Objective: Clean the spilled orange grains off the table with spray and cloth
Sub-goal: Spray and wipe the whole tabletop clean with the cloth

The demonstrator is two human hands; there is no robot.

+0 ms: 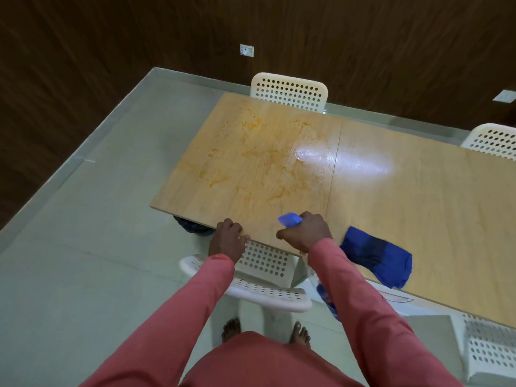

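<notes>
The long light-wood table (391, 208) carries smeared orange grains (251, 152) on its left half. A crumpled blue cloth (377, 256) lies on its near edge, right of the right hand (305, 233), which grips a blue-headed spray bottle (290, 219). The left hand (227, 240) rests on the near edge. A white perforated plastic chair (262, 275) stands below both hands; another (289, 92) stands behind the table.
</notes>
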